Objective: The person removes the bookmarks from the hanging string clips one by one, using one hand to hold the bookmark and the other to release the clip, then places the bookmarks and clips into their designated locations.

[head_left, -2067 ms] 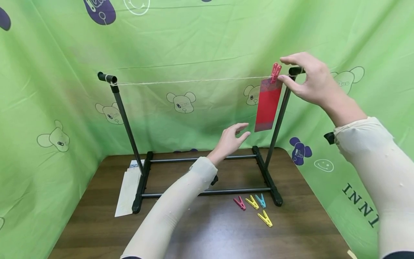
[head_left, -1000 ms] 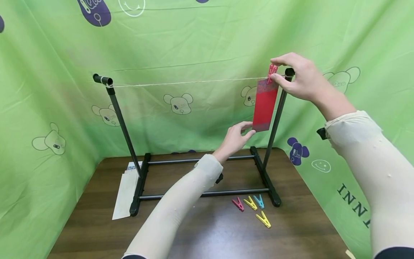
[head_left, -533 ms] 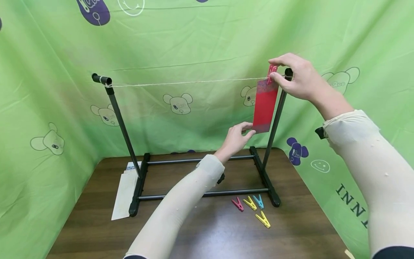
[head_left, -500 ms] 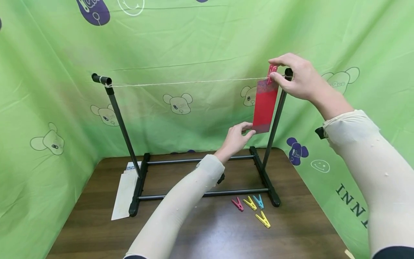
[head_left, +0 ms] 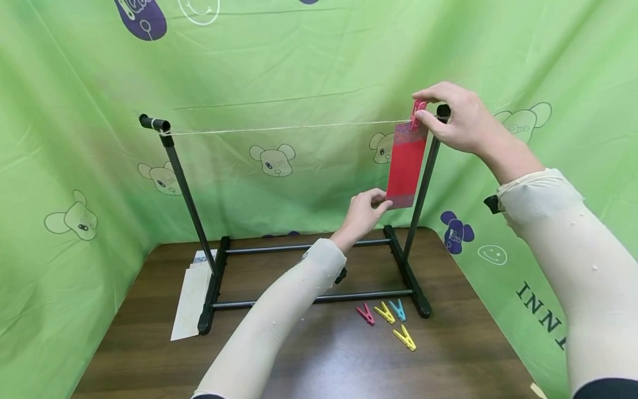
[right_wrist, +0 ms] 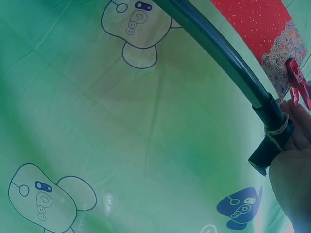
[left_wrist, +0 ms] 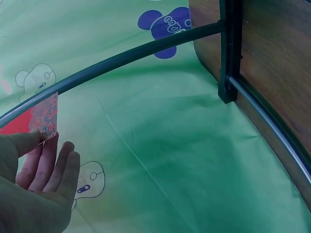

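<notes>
A red paper card (head_left: 406,169) with patterned ends hangs upright from a thin white string (head_left: 289,128), close to the right post of a black stand (head_left: 186,197). A pinkish-red clothespin (head_left: 416,115) clips its top to the string. My right hand (head_left: 466,122) pinches that clothespin between thumb and fingers; the right wrist view shows the clothespin (right_wrist: 298,81) over the card's patterned end. My left hand (head_left: 361,216) pinches the card's lower left corner. In the left wrist view the thumb lies on the patterned end (left_wrist: 46,116), other fingers behind it.
On the brown table (head_left: 319,354), a pink clothespin (head_left: 365,315), two yellow ones, one being the nearer yellow clothespin (head_left: 405,337), and a blue clothespin (head_left: 397,310) lie before the stand's right foot. White papers (head_left: 191,302) lie by its left foot. Green cloth (head_left: 319,66) hangs behind.
My left hand has reached right and taken the card's lower corner. My right thumb and fingers have come together on the clothespin. Lately the card's lower end has shifted slightly left and down.
</notes>
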Available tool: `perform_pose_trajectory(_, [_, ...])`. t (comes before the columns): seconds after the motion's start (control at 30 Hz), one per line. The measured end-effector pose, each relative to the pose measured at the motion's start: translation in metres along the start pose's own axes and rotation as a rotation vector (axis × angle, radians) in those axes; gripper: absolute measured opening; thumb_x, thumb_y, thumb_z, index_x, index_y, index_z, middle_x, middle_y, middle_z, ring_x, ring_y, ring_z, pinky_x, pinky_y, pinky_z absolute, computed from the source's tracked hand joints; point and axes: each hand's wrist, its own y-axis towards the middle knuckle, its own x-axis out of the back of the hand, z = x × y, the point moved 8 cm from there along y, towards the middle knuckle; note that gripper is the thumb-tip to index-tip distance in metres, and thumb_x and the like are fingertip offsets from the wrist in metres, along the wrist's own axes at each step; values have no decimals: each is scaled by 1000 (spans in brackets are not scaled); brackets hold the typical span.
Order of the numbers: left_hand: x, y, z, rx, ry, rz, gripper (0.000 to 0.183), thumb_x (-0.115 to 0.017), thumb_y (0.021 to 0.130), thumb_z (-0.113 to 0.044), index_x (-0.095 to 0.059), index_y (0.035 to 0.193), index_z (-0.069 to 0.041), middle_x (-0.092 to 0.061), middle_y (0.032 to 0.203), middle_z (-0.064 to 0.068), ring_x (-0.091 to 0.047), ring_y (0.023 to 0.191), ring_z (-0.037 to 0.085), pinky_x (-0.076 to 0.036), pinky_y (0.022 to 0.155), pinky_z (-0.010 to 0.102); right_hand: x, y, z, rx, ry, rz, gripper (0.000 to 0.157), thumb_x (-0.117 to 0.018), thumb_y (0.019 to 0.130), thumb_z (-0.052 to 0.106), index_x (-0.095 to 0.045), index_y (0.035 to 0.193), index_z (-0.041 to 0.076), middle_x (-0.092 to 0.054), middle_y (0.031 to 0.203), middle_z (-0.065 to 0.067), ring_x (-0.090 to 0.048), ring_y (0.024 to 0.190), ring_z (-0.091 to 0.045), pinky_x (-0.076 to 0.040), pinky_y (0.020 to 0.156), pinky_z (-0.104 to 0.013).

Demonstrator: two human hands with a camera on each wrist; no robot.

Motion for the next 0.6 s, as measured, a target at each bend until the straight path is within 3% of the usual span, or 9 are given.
perform_pose_trajectory(0.33, [7, 0, 6, -18, -17, -56, 14, -73, 104, -17, -77, 115, -9, -80, 101, 0, -68, 85, 4, -51, 77, 16, -1, 2, 1, -25, 10, 15, 32, -63, 107, 8, -68, 138, -1, -70, 132, -21, -63, 122, -36, -41, 113, -28])
perform_pose_trajectory(0.6, [13, -1, 6, -47, -13, -96, 14, -74, 103, -16, -79, 114, -8, -81, 101, 2, -68, 83, 3, -52, 75, 15, -1, 3, -4, -58, 37, -1, 29, -67, 106, 9, -71, 133, 1, -71, 124, -13, -54, 109, 7, -39, 98, -14])
